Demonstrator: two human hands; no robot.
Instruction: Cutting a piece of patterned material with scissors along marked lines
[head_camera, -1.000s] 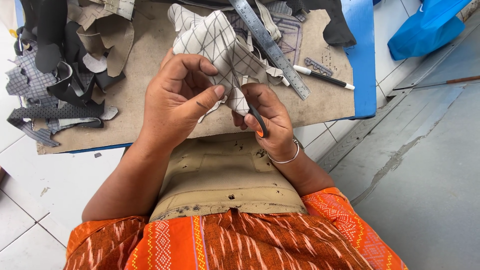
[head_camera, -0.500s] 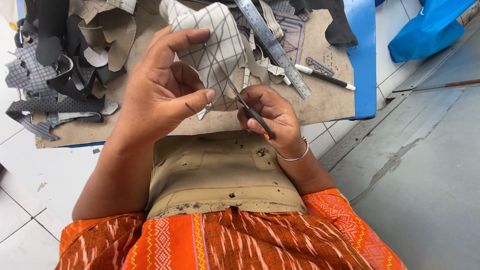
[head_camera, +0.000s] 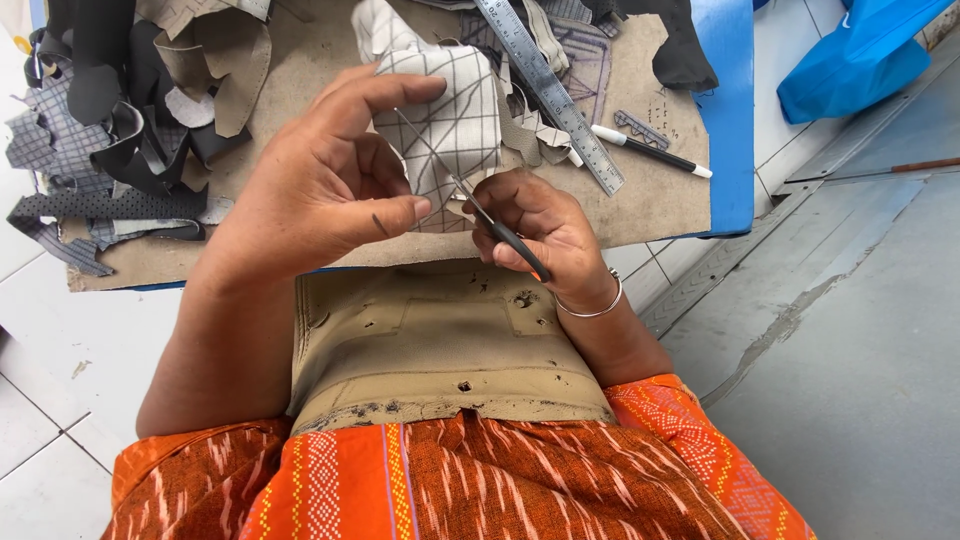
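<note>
Mid-cut: left hand (head_camera: 320, 190) pinched the checked fabric piece (head_camera: 445, 120) above the tabletop (head_camera: 650, 200), right hand (head_camera: 545, 235) gripped scissors (head_camera: 495, 225), blades in the cloth. Next snip needed steady line-following.

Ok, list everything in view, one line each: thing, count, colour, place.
Checked fabric piece: one, white with dark lines, held up over the board.
Scissors: one pair, black handles, blades on the fabric.
Cardboard work board: one, brown, across the top.
Metal ruler: one, silver, lying slantwise on the board.
Pen: one, black with white cap, right of the ruler.
Scrap pile: many pieces, black, grey and tan, at the board's left end.
Blue sheet: one, under the board's right edge.
Blue plastic bag: one, top right on the floor.
Tan pad: one, on the lap.
Orange patterned cloth: one, bottom.
Left hand: holds the fabric.
Right hand: grip on the scissors, silver bangle at the wrist.
</note>
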